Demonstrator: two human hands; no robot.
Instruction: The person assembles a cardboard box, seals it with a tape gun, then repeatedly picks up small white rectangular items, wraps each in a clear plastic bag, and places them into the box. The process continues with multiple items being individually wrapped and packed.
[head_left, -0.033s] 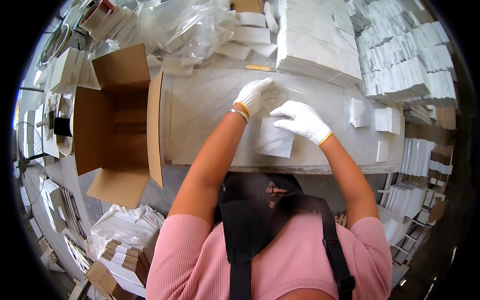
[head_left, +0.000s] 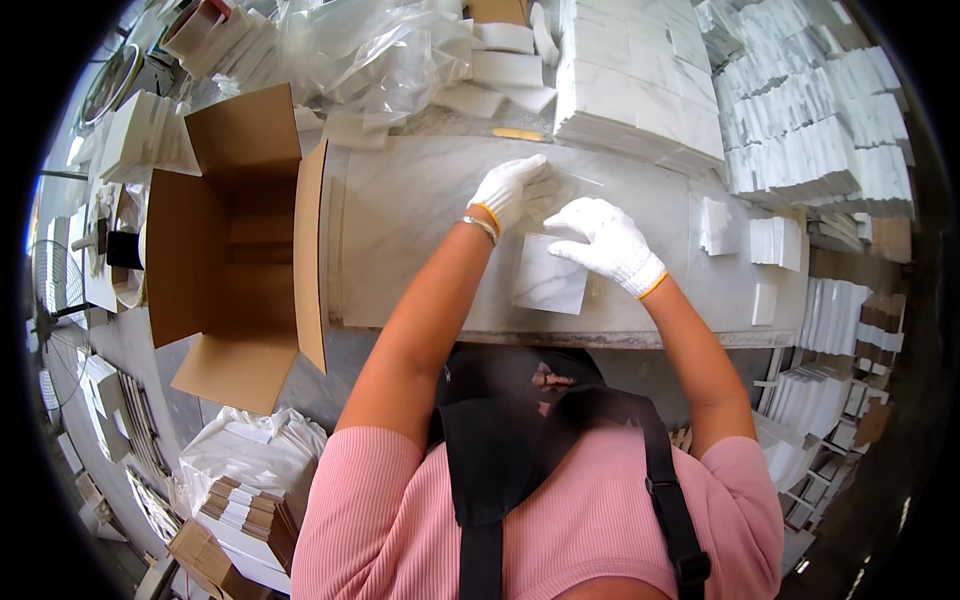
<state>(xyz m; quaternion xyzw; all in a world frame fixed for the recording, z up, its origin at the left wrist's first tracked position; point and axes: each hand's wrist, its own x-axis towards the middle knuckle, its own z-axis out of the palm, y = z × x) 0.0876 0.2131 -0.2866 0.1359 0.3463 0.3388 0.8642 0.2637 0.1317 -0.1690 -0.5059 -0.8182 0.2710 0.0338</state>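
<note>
My left hand, in a white knit glove, is above the work table with its fingers stretched out to the right. I make out nothing held in it. Facing it, my right hand, gloved the same way, has bent fingers and a thumb held apart from them. That thumb is over the upper right part of a square white marble-look tile with grey veins. Between the hands, a faint pale blur and a thin light line show beyond the tile; what they are I cannot make out.
At the left stands an open cardboard box, flaps spread. Stacked white tiles fill the back right, with more rows beyond. Small tile pieces lie at the table's right end. Clear plastic wrap is heaped at the back.
</note>
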